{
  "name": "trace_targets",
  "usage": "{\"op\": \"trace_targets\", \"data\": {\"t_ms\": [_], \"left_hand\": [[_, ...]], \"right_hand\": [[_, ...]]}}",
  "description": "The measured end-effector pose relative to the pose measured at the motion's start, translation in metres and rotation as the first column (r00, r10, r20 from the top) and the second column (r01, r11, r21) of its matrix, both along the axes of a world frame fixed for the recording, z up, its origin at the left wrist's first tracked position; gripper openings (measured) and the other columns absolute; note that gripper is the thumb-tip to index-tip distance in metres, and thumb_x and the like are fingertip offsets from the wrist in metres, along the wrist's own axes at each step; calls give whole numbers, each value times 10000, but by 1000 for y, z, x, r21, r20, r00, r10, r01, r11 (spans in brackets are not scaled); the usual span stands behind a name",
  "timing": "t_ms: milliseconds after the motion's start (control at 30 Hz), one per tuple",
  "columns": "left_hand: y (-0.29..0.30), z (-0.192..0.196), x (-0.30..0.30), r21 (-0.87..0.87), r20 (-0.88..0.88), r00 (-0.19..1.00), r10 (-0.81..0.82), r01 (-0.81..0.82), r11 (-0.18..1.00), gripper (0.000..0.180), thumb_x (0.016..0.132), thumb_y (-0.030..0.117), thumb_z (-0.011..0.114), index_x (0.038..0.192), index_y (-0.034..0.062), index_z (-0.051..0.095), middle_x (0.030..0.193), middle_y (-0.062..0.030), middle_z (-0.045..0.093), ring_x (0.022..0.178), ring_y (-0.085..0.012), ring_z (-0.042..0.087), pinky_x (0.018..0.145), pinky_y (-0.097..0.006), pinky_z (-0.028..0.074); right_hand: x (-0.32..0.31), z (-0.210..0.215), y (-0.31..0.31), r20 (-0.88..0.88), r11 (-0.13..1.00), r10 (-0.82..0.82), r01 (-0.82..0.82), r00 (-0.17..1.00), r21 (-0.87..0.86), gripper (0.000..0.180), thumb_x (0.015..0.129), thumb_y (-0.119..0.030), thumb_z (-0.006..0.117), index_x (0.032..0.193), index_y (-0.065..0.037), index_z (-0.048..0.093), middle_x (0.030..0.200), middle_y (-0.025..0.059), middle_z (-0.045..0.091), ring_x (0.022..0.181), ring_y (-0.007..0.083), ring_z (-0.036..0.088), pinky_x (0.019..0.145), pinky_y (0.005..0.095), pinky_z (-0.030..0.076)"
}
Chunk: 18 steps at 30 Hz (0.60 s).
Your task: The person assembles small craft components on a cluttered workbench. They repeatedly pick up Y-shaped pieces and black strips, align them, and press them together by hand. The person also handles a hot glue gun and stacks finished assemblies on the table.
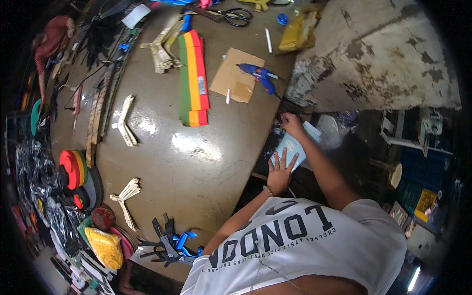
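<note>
Left hand [280,170] is laid flat, fingers spread wide, on a pale blue sheet [291,150] just off the table [196,162] edge. Right hand [292,124] is curled at the sheet's far end; its grip cannot be told. Striped green-yellow-red foam stack [193,77] bears a small white label; a blue glue gun [260,76] lies over a cardboard piece [235,73].

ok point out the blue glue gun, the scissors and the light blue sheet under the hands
blue glue gun [259,75], head view, on the middle of its body
scissors [235,16], head view, on the dark handle loops
light blue sheet [289,145], head view, on the bare part between the hands
</note>
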State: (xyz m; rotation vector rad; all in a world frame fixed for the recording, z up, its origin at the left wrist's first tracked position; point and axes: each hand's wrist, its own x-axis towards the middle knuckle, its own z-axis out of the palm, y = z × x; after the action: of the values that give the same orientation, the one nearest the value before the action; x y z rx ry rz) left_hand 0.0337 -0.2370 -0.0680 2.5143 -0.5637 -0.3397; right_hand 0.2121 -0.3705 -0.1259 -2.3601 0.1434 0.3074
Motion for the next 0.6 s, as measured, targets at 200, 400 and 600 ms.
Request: {"op": "trace_targets", "data": {"t_ms": [200, 400, 600], "left_hand": [[4, 11, 3, -3, -35, 999, -12, 12, 1000, 826, 851, 150, 597, 1548, 263, 170, 1577, -256, 112, 1349, -529, 317, 1035, -622, 360], [1, 9, 2, -19, -20, 1000, 0, 0, 1000, 797, 869, 145, 568, 1549, 257, 168, 1574, -263, 116, 1342, -543, 313, 1034, -629, 355], [-1, 2, -1, -2, 21, 1000, 9, -9, 1000, 787, 875, 164, 566, 1549, 240, 168, 1568, -271, 130, 1340, -547, 312, 1030, -636, 354]], "right_hand": [[8, 25, -16, 28, 996, -53, 55, 998, -67, 158, 863, -131, 598, 835, 14, 655, 865, 253, 647, 831, 423, 646, 688, 474, 493], [-2, 43, -10, -127, 942, 299, -314, 946, -119, 148, 820, -48, 605, 941, -3, 676, 851, 206, 670, 827, 355, 662, 734, 434, 519], [-12, 44, 17, -48, 756, 483, -444, 874, -482, 405, 762, -90, 640, 1166, -89, 647, 1273, 171, 541, 1231, 371, 467, 1000, 440, 434]]}}
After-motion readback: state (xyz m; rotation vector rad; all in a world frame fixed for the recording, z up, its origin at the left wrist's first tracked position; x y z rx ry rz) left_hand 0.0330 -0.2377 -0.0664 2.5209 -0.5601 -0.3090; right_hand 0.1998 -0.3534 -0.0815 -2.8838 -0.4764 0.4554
